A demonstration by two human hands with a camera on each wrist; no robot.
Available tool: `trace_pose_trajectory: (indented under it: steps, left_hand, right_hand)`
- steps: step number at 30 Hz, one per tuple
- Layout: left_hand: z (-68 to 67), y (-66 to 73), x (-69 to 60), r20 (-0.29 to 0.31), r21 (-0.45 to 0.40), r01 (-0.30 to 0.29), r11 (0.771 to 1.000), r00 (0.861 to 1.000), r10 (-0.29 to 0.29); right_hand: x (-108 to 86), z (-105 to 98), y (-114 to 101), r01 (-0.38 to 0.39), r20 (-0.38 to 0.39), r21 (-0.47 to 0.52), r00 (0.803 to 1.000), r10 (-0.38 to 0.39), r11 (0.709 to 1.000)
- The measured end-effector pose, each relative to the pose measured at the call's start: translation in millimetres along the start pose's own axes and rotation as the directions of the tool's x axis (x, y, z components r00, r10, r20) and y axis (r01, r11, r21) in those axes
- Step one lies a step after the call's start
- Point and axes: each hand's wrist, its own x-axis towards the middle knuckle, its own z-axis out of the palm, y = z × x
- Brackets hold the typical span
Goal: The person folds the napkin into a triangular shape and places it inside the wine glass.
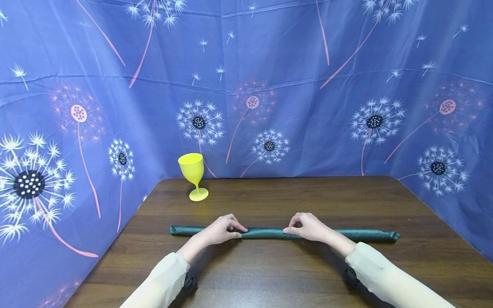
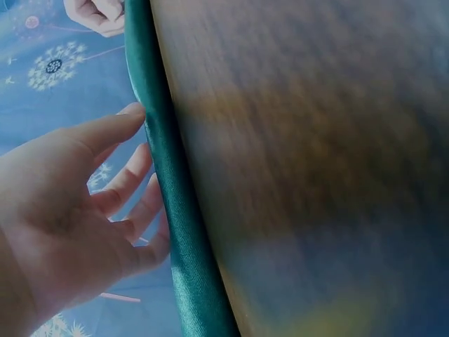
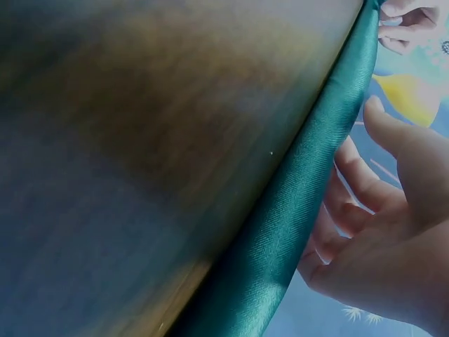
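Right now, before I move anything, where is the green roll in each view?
Head: the green roll lies across the table, below centre.
Left wrist: the green roll runs from top, left of centre, to bottom centre.
Right wrist: the green roll slants from top right to bottom centre.
Shared landmark: the blue dandelion-print backdrop.

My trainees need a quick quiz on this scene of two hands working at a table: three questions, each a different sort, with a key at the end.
1. What do the left hand and right hand both touch?
A) the curtain
B) the roll of green cloth
C) a plate

2. Fill the gap: the yellow cup is nearer the ____ hand.

3. True or false: the cup lies on its side.

Key
1. B
2. left
3. False; it stands upright on the table.
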Motion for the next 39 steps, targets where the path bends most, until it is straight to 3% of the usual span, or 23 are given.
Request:
trace_pose_trajectory:
  steps: [10,16,22,28,39]
  left_hand:
    - [0.1,-0.6,-0.5,-0.017,-0.035,0.01,0.999,1.0,-0.011]
    - [0.0,-1.1,-0.3,-0.016,-0.026,0.042,0.999,0.999,-0.043]
    - [0.3,-1.6,0.1,0.002,-0.013,0.046,0.999,0.999,-0.046]
    - [1.8,-1.8,-0.2,0.006,-0.016,0.065,0.998,0.998,-0.065]
    - [2.0,-4.0,1.4,0.014,0.001,0.053,0.999,0.998,-0.053]
  right_hand:
    - [11.5,-1.1,-5.7,-0.102,0.158,0.102,0.984,0.085,0.99]
    - [20.1,0.3,-12.4,-0.22,0.266,0.143,0.948,0.177,0.965]
    - [24.3,2.6,-16.5,-0.307,0.307,0.143,0.918,0.253,0.941]
    - [27.5,2.8,-20.2,-0.323,0.37,0.178,0.897,0.241,0.93]
    - [31.1,2.4,-20.1,-0.312,0.408,0.19,0.887,0.215,0.931]
